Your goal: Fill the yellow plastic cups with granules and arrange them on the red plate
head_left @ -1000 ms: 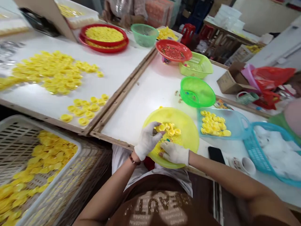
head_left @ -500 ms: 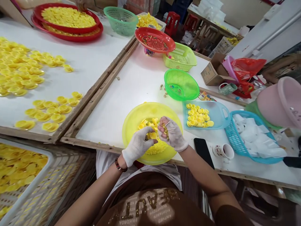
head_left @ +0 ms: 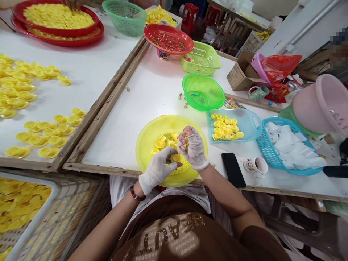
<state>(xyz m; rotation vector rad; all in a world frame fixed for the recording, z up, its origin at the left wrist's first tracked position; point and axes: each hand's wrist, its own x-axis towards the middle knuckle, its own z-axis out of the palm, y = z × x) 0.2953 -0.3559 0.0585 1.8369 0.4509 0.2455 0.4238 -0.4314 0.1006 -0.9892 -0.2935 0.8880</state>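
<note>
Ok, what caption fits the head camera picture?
Left hand holds a yellow cup over a yellow bowl; right hand clutches yellow bits.

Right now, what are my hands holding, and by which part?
The left hand holds a small yellow cup by its sides, between thumb and fingers. The right hand holds small yellow bits in its curled fingers.

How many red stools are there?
2. One red stool stands just behind the white basket of yellow pieces; the other red stool is right of it, partly blocked from view. More may be hidden.
</note>
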